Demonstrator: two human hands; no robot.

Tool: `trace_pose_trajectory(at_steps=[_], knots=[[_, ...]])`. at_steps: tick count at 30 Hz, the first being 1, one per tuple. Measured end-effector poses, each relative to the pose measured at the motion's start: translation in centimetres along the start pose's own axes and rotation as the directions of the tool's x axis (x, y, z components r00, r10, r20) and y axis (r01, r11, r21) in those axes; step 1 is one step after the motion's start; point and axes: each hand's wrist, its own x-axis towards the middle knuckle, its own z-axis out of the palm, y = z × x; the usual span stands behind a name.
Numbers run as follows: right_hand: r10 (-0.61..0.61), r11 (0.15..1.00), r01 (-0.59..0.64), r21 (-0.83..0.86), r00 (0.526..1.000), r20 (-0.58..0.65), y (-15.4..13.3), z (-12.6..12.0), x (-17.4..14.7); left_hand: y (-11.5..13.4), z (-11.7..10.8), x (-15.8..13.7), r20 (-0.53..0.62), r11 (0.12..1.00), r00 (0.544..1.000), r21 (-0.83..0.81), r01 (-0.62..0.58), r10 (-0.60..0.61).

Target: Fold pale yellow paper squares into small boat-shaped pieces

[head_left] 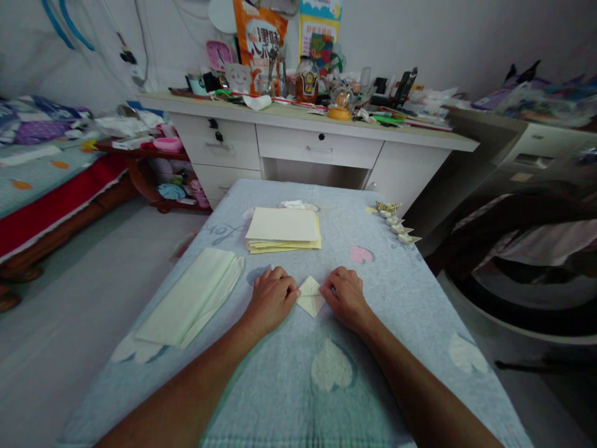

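Observation:
A small cream paper (311, 305), folded into a diamond with creases across it, lies on the cloth-covered table between my hands. My left hand (275, 292) pinches its left corner between thumb and curled fingers. At the opposite corner, my right hand (344, 294) grips the paper the same way, fingers bent. Beyond my hands sits a stack of cream and yellow paper sheets (282, 225). To the left lies a larger folded pale sheet (189, 298). Several small folded paper boats (400, 229) stand in a row near the table's right edge.
The table has a blue cloth (382, 361) with heart prints. Behind it stands a white desk (298, 140) crowded with a jar (306, 81), an orange snack bag (260, 46) and clutter. A bed (51, 180) is at left, a washing machine (536, 162) at right.

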Motion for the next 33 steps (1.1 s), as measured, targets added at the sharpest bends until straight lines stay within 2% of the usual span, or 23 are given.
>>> trace_pose_trajectory(at_steps=[13,23,33], knots=[[-0.005,1.0,0.005,-0.026,1.0,0.011,0.3,0.0,0.4,-0.2,-0.1,0.0,0.002,1.0,1.0,-0.012,0.011,-0.011],[0.082,0.996,-0.08,-0.047,0.996,0.039,-0.4,-0.2,0.5,0.3,-0.4,0.0,0.023,0.999,0.999,0.017,0.033,-0.034],[0.106,0.993,-0.105,-0.053,0.994,0.013,-0.8,-0.3,0.5,-0.2,-0.1,0.2,0.013,0.999,0.999,-0.008,-0.034,0.034]])
